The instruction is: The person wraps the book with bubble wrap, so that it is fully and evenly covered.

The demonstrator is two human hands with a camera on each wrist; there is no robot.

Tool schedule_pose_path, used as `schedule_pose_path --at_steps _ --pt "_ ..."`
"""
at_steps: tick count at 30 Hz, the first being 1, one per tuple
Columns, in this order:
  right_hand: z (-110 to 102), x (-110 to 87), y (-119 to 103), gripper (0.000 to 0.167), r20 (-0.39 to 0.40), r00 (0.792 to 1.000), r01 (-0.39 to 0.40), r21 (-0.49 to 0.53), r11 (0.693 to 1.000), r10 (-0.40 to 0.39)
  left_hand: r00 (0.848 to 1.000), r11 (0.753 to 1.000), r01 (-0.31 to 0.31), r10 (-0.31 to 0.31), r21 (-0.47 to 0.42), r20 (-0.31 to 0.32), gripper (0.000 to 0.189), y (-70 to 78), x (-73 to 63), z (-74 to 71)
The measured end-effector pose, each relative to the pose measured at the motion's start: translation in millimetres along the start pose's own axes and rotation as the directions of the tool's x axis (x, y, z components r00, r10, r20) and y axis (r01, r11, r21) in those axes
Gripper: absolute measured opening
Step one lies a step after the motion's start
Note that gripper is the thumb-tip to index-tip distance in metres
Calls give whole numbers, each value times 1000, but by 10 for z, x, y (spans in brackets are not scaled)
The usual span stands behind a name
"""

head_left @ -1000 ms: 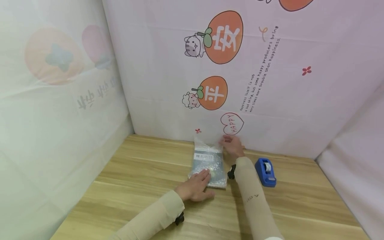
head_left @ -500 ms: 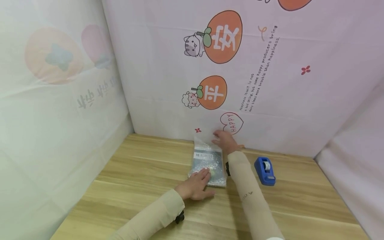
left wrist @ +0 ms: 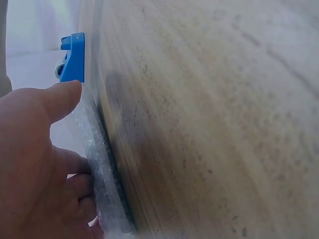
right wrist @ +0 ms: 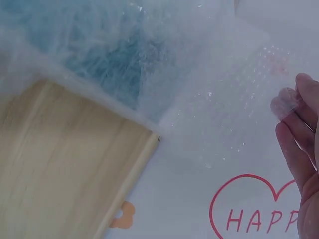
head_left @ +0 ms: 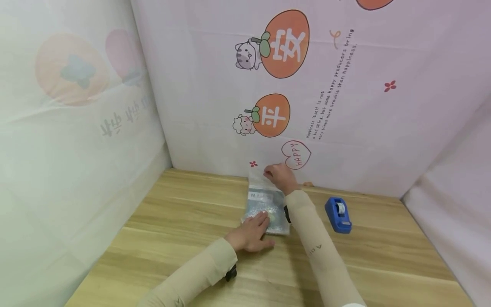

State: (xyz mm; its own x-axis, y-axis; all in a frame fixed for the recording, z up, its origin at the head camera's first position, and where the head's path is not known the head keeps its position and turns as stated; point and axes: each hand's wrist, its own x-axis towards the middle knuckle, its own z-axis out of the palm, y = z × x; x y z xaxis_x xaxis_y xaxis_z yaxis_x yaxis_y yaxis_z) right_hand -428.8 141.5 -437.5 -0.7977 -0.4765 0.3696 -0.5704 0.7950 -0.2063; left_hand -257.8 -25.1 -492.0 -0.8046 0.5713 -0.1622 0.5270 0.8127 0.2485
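Observation:
A flat blue-green item (head_left: 253,209) with a pale label strip, possibly a book, lies inside clear bubble wrap (right wrist: 224,94) on the table. My left hand (head_left: 251,234) rests on its near part, fingers extended over the wrap. From the side, the left wrist view shows this hand (left wrist: 40,164) against the edge of the wrapped item, thumb spread away. At the far end, a loose flap of the wrap stands up by the back cloth. My right hand (head_left: 281,177) pinches the flap's edge; clear film shows over its fingertips (right wrist: 286,103).
A blue tape dispenser (head_left: 339,215) with a roll in it stands right of my right forearm. Printed white cloth (head_left: 215,140) rises at the table's back edge, and further white cloth hangs on both sides. The wooden table (head_left: 184,221) extends around the wrapped item.
My right hand has moved left along the far end of the wrap, its fingers drawing together. My left hand stays on the wrapped item. The head view has shifted slightly.

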Motion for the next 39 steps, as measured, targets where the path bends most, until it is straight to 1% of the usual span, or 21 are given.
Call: schedule_pose_path --at_steps 3,9,15,22,27,35,39 --pt "-67 -20 -6 15 7 1000 20 15 1000 -20 1000 1000 4 -4 2 3 85 -12 7 -7" --pt "-232 -52 6 13 -17 997 74 13 997 -74 1000 1000 -2 3 16 -20 85 -27 49 -74" --pt "-305 -165 -22 13 33 993 112 2 994 -112 1000 1000 6 -6 -3 2 84 -35 51 -91" --pt "-287 -351 -31 13 59 983 173 15 985 -173 1000 1000 6 -6 -1 11 85 -26 50 -42" --pt "-259 -447 -10 12 76 971 227 -22 974 -224 1000 1000 8 -9 17 15 86 -23 62 -18" --pt "-199 -604 -28 15 148 952 283 -84 956 -268 999 999 20 -21 27 28 86 -6 59 -9" --pt "-125 -682 -28 13 147 939 326 -90 941 -312 999 1000 17 -18 18 27 86 0 50 -8"
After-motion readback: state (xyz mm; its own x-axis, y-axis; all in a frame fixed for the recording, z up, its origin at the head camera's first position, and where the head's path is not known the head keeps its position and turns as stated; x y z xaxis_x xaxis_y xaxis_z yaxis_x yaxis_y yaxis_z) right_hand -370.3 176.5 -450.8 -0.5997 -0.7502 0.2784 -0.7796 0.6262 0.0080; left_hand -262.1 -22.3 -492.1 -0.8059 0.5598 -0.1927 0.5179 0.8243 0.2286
